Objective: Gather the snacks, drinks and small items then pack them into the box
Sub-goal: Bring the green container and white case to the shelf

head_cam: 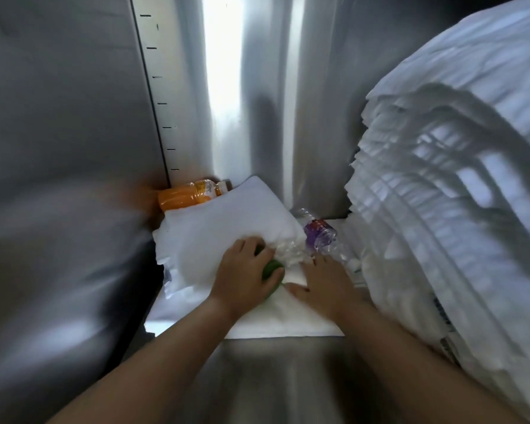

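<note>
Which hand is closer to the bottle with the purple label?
Right. The right hand lies right beside the purple-label bottle; the left hand is farther left, gripping a green thing.

Brushed, dully gleaming metal walls (58, 117); clear glossy plastic bottle (322, 237); matt white paper sheets (227, 215).

Slotted rail (161, 102) on steel wall; bright strip (224, 71) just rt of rail; white ribbed stack (441, 194) far rt.
</note>
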Motion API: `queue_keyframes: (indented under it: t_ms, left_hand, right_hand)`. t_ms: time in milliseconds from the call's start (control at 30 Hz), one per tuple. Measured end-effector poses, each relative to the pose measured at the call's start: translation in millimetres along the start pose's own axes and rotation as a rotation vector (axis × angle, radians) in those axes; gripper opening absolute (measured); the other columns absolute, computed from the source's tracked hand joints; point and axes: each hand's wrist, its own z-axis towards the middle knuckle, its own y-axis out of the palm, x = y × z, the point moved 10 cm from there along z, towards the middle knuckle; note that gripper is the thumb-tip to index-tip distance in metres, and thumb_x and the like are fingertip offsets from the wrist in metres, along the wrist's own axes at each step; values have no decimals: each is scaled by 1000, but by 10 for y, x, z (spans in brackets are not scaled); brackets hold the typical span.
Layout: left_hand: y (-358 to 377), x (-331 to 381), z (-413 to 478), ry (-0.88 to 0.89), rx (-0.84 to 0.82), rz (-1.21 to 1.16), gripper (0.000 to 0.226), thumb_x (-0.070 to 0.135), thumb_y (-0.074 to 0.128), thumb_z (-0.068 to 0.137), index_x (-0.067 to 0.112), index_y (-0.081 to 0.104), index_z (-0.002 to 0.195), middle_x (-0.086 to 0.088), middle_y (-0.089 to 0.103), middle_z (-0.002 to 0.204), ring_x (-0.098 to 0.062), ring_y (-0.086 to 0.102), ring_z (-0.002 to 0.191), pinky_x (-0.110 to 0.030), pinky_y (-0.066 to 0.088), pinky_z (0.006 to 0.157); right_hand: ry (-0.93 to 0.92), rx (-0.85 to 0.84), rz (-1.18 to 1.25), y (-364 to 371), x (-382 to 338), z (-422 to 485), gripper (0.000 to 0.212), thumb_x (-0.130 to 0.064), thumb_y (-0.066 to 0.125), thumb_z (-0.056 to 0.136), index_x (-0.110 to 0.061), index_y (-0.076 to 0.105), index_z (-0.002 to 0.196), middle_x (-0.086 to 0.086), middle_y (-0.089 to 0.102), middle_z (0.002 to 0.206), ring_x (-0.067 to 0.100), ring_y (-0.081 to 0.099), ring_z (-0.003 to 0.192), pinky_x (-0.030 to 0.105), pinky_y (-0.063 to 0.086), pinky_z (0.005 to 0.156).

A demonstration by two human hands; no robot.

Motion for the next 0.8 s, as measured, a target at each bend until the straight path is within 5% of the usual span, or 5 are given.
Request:
queue_keyframes:
  t_ms: [267,533,800]
  left_hand:
    - [61,46,-20,-107,10,-10,31,40,69,78,17,69,99,-5,59,108,-25,53,94,-33,51,73]
    - [-50,-15,-321,-315,-134,90,42,44,62,84,23,54,119,-10,45,123,-31,53,100,-34,52,73]
    - [-679,326,-1181,-510,-199,155,41,48,51,88,24,49,122,-7,42,115,-27,51,96,-30,41,64]
  right_hand:
    - [105,80,-16,-14,65,-112,66,-66,39,87,-24,39,138,10,47,132,29,41,122,40,31,101]
    - [111,-86,-108,23,23,-453,73,-63,33,91,-32,3,151,16,36,135,33,39,117,42,36,92]
    - [-127,-57,-193,-159,-246,-1316,69,-58,26,96,-29,-3,151,17,38,131,30,41,112,40,41,89]
